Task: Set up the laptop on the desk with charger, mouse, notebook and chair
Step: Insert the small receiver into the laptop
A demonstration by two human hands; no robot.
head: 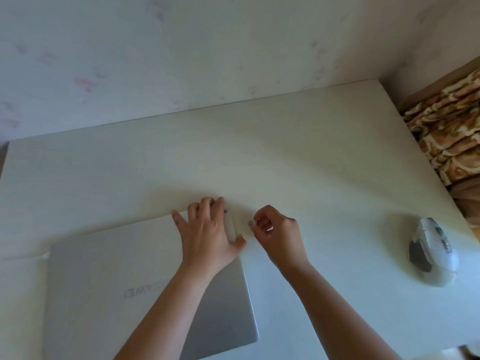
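Observation:
A closed silver laptop point(111, 294) lies on the white desk point(285, 152), at the near left. My left hand point(207, 232) rests flat on its far right corner, fingers spread over the edge. Just to the right, my right hand point(275, 229) pinches a small metal connector point(250, 223) between thumb and fingertips, a short gap from the laptop's right side. A white and grey mouse point(433, 250) sits at the desk's right side. No cable, notebook or chair can be made out.
The desk's back edge meets a pale patterned wall point(181, 53). Past the desk's right edge lies an orange patterned fabric point(449, 136). A dark object point(467, 353) peeks in at the bottom right corner.

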